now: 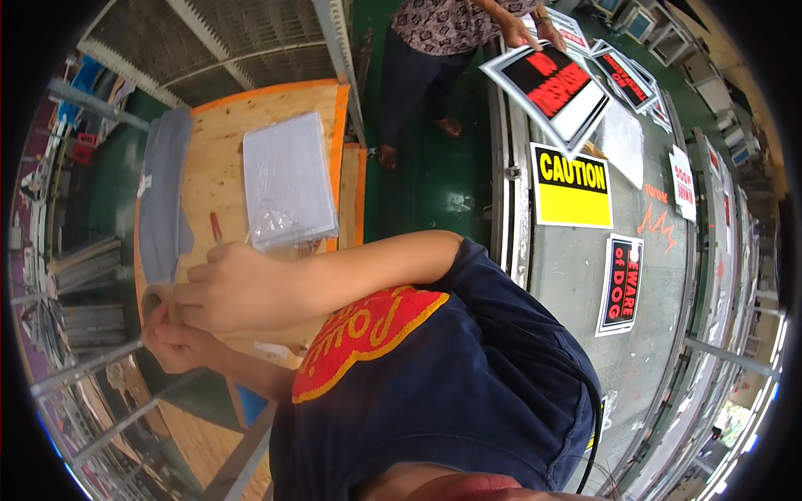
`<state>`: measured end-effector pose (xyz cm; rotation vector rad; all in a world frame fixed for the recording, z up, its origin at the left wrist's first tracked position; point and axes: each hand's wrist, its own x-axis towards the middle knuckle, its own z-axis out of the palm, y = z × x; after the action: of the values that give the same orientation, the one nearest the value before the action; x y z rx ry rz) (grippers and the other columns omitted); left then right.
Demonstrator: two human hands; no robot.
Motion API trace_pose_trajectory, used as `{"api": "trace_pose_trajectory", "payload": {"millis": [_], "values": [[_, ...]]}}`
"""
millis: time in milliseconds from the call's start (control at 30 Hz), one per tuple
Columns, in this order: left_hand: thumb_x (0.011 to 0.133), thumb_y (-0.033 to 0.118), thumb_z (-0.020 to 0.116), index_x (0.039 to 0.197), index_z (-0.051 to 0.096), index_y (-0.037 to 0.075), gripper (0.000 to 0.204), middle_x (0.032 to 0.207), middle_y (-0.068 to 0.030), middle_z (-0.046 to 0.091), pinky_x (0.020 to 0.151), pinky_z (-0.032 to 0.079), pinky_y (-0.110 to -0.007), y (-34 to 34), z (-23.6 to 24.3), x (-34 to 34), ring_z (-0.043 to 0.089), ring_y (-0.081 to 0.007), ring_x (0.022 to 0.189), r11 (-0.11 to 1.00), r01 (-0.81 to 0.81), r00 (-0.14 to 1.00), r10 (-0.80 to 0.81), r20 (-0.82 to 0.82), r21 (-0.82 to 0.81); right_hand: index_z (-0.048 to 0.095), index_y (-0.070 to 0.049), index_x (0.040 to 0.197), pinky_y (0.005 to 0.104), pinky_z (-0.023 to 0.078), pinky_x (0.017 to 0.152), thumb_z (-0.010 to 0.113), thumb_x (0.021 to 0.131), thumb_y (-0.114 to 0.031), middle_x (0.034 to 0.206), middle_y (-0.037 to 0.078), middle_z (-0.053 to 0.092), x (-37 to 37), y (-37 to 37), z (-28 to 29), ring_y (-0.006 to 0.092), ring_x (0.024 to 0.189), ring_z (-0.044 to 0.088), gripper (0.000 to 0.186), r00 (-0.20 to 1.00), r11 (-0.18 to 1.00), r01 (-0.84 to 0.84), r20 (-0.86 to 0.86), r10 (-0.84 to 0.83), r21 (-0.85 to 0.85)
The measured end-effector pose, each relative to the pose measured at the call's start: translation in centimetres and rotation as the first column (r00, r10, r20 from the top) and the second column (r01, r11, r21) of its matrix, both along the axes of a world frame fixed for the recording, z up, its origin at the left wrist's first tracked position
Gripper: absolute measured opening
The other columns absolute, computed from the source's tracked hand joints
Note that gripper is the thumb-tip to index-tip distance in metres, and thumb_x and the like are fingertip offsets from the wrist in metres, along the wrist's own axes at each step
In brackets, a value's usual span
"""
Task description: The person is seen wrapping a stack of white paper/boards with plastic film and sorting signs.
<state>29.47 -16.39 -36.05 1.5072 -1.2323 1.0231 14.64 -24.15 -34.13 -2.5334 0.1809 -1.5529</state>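
Observation:
My left hand (174, 344) is closed on a roll of tape (153, 299) at the left of the wooden board (215, 125). My right hand (219, 284) lies over it from the right, fingers curled and pressed against the roll; my fingertips are partly hidden. Just beyond my right hand is a slim red-handled tool (215, 224). A stack of white sheets in clear plastic (288, 175) rests on the board, and a long grey sheet of material (160, 167) runs along its left edge.
Another person's hands (535, 33) hold a black, red and white sign (547, 96) over a long grey table (568, 359) at my right, which bears more signs, including a yellow one (572, 204). Metal racks (109, 351) line the left; green floor (426, 200) shows between.

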Motion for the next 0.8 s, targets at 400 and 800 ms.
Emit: {"api": "trace_pose_trajectory", "payload": {"millis": [400, 800], "values": [[0.095, 0.025, 0.037, 0.068, 0.059, -0.001, 0.043, 0.063, -0.0098, 0.059, 0.05, 0.044, -0.032, 0.7, -0.2, -0.5, 0.053, -0.0238, 0.054, 0.998, -0.051, 0.998, 0.052, 0.024, -0.035, 0.052, -0.012, 0.07, 0.0252, 0.039, 0.042, 0.058, 0.06, -0.017, 0.064, -0.003, 0.045, -0.4, 0.9, 0.4, 0.0116, 0.057, 0.05, 0.012, 0.992, 0.99, -0.074, -0.092, 0.086, 0.124], [0.095, 0.029, 0.037, 0.064, 0.058, 0.002, 0.046, 0.054, -0.0062, 0.053, 0.042, 0.036, -0.028, 1.5, -0.6, -0.2, 0.046, -0.0189, 0.047, 0.994, -0.022, 0.999, 0.027, 0.045, -0.108, 0.049, -0.013, 0.072, 0.024, 0.038, 0.043, 0.059, 0.059, -0.017, 0.062, -0.002, 0.043, 0.1, 1.3, -0.3, 0.0112, 0.054, 0.049, 0.018, 0.983, 0.99, -0.096, -0.144, 0.11, 0.101]]}}
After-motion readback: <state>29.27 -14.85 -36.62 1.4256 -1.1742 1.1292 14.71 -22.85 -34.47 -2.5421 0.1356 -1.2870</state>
